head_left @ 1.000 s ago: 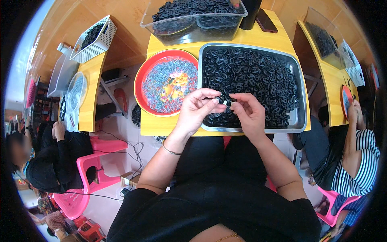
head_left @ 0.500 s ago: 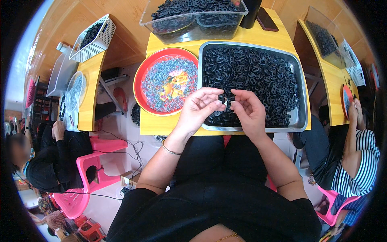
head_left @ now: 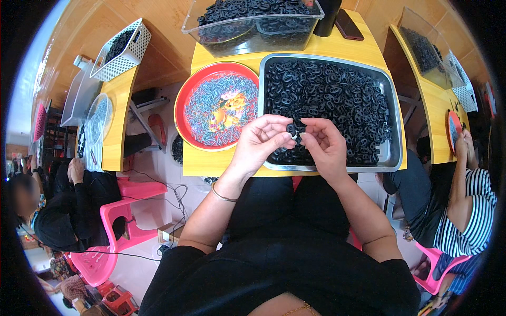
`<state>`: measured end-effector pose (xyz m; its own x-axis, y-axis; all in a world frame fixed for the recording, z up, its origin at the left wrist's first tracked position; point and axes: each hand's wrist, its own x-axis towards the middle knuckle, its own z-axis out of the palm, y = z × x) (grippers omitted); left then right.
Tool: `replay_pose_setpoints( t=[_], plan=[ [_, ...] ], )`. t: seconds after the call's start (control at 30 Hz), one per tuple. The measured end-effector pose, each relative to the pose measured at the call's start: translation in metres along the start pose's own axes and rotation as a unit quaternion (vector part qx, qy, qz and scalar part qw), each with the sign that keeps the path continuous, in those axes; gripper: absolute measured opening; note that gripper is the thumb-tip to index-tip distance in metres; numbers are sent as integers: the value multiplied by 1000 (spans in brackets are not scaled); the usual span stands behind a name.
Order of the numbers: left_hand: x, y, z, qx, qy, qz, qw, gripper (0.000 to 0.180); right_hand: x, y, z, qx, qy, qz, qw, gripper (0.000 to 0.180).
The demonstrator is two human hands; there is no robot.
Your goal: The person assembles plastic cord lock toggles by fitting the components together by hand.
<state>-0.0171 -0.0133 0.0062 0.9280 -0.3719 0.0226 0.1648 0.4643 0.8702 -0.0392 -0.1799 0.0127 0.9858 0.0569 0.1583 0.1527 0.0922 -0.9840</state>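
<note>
Above the near edge of a metal tray (head_left: 396, 108), my two hands meet with fingertips almost touching. My left hand (head_left: 265, 138) pinches a small black plastic piece (head_left: 290, 128) with holes in it, shaped like a cord lock. Thumb and index finger of my right hand (head_left: 327, 145) are closed on another small dark part beside it, mostly hidden by the fingertips. A small pale spot shows near the left thumb tip. Heaped in the tray are many black two-holed plastic pieces (head_left: 332, 89). Left of it, a red round basin (head_left: 181, 112) holds slender grey-blue pieces, like small springs.
At the back of the yellow table (head_left: 211, 162) stands a clear plastic bin (head_left: 253, 39) of black pieces. A dark phone (head_left: 349, 25) lies at the far right. Co-workers sit at side tables left and right. A pink chair (head_left: 113, 221) and loose cables are on the left.
The black piece between my fingertips has turned slightly, and the fingertips have shifted a little closer around it. Both hands stay in nearly the same place.
</note>
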Motion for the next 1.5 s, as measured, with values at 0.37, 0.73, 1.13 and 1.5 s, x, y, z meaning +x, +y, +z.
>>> replay_pose_setpoints(
  t=[0.37, 0.73, 1.13, 1.5],
  plan=[
    [-1, 1, 1, 10, -2, -2, 1000, 25, 0, 0, -1, -11, -8, 5, 1000, 23],
    [-1, -1, -1, 12, -14, 6, 1000, 22, -1, -1, -1, -2, -22, 10, 1000, 19],
    [0, -1, -3, 10, -28, 20, 999, 15, -1, 0, -2, 12, -22, 15, 1000, 20],
    [-2, -1, 1, 6, -22, 12, 1000, 13, -2, 4, -4, 5, -19, 12, 1000, 21]
  ],
)
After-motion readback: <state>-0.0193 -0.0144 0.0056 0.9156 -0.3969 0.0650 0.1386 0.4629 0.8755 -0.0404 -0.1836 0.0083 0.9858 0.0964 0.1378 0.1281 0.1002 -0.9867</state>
